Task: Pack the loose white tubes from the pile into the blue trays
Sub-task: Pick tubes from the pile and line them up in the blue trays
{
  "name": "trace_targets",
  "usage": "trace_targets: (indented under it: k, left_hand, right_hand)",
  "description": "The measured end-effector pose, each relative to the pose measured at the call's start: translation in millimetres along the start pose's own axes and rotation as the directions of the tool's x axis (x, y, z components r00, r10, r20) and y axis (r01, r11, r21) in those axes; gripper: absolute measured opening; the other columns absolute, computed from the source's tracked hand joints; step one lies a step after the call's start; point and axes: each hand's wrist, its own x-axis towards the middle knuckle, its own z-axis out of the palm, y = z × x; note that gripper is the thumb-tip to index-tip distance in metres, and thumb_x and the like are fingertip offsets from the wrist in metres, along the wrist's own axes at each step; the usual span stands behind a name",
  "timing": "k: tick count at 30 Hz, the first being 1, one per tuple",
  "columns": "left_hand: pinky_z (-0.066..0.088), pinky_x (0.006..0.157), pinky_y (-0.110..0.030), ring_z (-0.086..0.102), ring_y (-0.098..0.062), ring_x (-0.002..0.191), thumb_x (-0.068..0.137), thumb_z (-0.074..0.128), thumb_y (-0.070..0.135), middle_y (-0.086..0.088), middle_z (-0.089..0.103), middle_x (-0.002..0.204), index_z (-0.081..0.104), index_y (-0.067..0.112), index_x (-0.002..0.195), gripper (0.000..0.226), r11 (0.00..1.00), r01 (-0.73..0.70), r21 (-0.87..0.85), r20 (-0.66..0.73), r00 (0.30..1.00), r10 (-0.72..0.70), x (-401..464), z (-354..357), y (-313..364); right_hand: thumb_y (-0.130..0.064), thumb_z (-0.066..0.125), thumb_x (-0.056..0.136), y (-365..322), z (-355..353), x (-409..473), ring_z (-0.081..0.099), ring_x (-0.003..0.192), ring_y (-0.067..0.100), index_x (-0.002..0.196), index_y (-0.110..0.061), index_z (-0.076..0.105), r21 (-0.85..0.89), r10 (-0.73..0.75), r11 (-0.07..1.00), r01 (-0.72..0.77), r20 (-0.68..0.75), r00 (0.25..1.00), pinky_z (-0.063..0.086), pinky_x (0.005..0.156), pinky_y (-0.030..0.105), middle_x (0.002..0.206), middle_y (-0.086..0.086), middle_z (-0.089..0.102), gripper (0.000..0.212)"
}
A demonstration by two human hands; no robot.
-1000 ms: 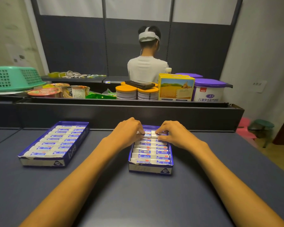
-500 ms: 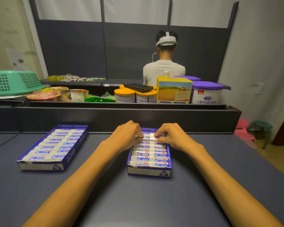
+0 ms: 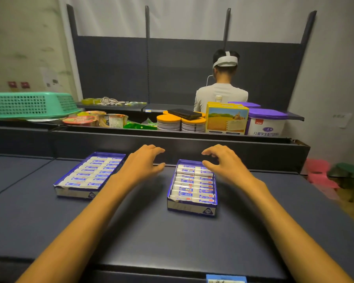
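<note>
Head view: both hands hover empty, fingers spread and loosely curved. Left hand (image 3: 143, 162) hangs between the two trays; right hand (image 3: 225, 163) sits over the far end of the right blue tray (image 3: 192, 207), which lies mid-bench. That tray reads full of white tubes (image 3: 193, 183). Left blue tray (image 3: 74, 192), nearer the bench's left edge, also looks full. No loose pile in sight. Packing step seems finished; next move calls for locating any leftover tubes.
</note>
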Motion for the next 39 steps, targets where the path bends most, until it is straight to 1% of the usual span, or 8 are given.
trace_targets:
  k: [7,11,14,18,22,28,35,39]
  left_hand:
    - [0.043,0.102,-0.037,0.044,-0.018,0.129,0.091,0.059,0.041,-0.003,0.048,0.141,0.043,0.022,0.142,0.057,0.991,0.121,0.056,0.035,0.992,-0.123,-62,-30,-36]
    - [0.041,0.097,-0.036,0.044,-0.018,0.126,0.090,0.058,0.039,0.002,0.050,0.138,0.047,0.024,0.140,0.054,0.975,0.198,0.103,-0.034,0.980,-0.196,-102,-55,-68]
    - [0.044,0.092,-0.037,0.046,-0.018,0.124,0.087,0.056,0.046,0.004,0.053,0.132,0.049,0.026,0.138,0.055,0.963,0.238,0.128,-0.066,0.971,-0.231,-136,-77,-101]
    - [0.043,0.095,-0.036,0.042,-0.018,0.129,0.090,0.056,0.045,0.003,0.049,0.137,0.045,0.026,0.141,0.055,0.926,0.320,0.202,-0.081,0.947,-0.309,-197,-112,-158]
    - [0.043,0.095,-0.036,0.041,-0.018,0.130,0.092,0.054,0.045,0.003,0.047,0.140,0.043,0.026,0.142,0.055,0.894,0.376,0.246,-0.088,0.927,-0.365,-262,-154,-227]
    - [0.043,0.096,-0.035,0.044,-0.017,0.126,0.091,0.052,0.049,0.003,0.049,0.137,0.043,0.027,0.141,0.055,0.854,0.419,0.308,-0.100,0.907,-0.409,-348,-211,-326]
    - [0.043,0.098,-0.038,0.045,-0.020,0.124,0.090,0.053,0.048,0.001,0.051,0.135,0.046,0.024,0.140,0.055,0.803,0.500,0.324,-0.142,0.865,-0.481,-416,-259,-420]
    - [0.043,0.097,-0.034,0.045,-0.017,0.122,0.090,0.053,0.048,0.003,0.052,0.134,0.046,0.024,0.140,0.055,0.778,0.536,0.328,-0.148,0.843,-0.518,-438,-273,-476]
  right_hand:
    - [-0.037,0.061,0.092,-64,26,-1,0.040,0.130,0.015,0.136,-0.028,0.047,-0.018,-0.113,0.993,0.116,0.122,0.986,0.039,0.102,0.034,0.141,-0.003,0.045,0.047]
    - [-0.038,0.060,0.092,-112,47,0,0.040,0.128,0.015,0.136,-0.027,0.047,-0.012,-0.217,0.975,0.222,0.147,0.965,0.040,0.103,0.035,0.139,-0.001,0.046,0.047]
    - [-0.037,0.060,0.092,-155,68,3,0.042,0.126,0.017,0.135,-0.024,0.048,-0.022,-0.279,0.958,0.285,0.154,0.948,0.040,0.103,0.036,0.137,0.000,0.048,0.046]
    - [-0.035,0.061,0.091,-234,109,3,0.042,0.124,0.020,0.134,-0.020,0.050,0.022,-0.359,0.933,0.360,0.159,0.920,0.036,0.102,0.034,0.136,0.002,0.049,0.047]
    - [-0.036,0.061,0.091,-331,159,1,0.045,0.124,0.021,0.133,-0.019,0.052,0.073,-0.469,0.883,0.463,0.168,0.867,0.035,0.102,0.032,0.135,0.004,0.051,0.046]
    - [-0.039,0.057,0.093,-472,225,1,0.041,0.129,0.022,0.136,-0.022,0.048,0.089,-0.534,0.845,0.527,0.185,0.825,0.037,0.104,0.041,0.138,0.002,0.049,0.047]
    - [-0.040,0.055,0.094,-596,283,22,0.039,0.130,0.021,0.137,-0.023,0.046,0.091,-0.595,0.802,0.590,0.206,0.777,0.037,0.105,0.040,0.140,0.001,0.048,0.047]
    - [-0.042,0.056,0.094,-649,324,38,0.041,0.129,0.022,0.137,-0.023,0.046,0.114,-0.627,0.777,0.619,0.224,0.746,0.039,0.104,0.041,0.140,0.001,0.048,0.048]
